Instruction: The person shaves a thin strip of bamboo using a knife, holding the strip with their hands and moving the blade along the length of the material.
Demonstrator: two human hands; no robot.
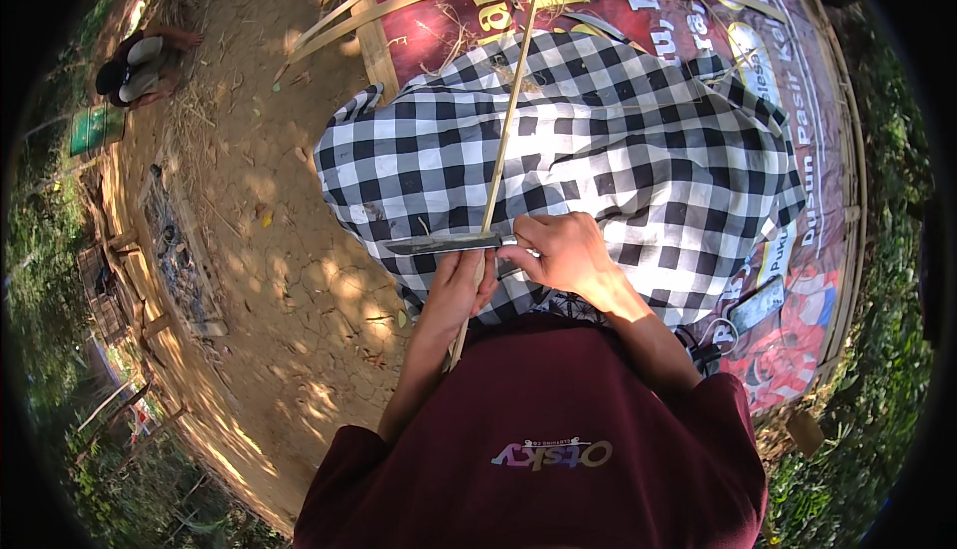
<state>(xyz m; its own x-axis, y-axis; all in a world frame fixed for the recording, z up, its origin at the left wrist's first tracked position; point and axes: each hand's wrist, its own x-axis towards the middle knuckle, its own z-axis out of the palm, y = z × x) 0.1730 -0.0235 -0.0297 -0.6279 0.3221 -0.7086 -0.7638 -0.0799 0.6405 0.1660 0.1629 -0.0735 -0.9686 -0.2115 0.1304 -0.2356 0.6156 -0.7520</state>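
Now, right hand (pixel 570 252) gripping one knife (pixel 444 245) across one pale strip (pixel 509 122), left hand (pixel 456 290) clasping strip.

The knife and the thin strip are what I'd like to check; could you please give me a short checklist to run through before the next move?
1. Knife gripped: ok, the right hand holds its handle.
2. Strip gripped: ok, the left hand holds it.
3. Blade clear of the left hand: not ok, it lies right by the fingers.
4. Which way the sharp edge faces: cannot tell.
5. Cloth spread beneath the work: ok, the checked cloth lies there.
6. Other person well away: ok, off at upper left.
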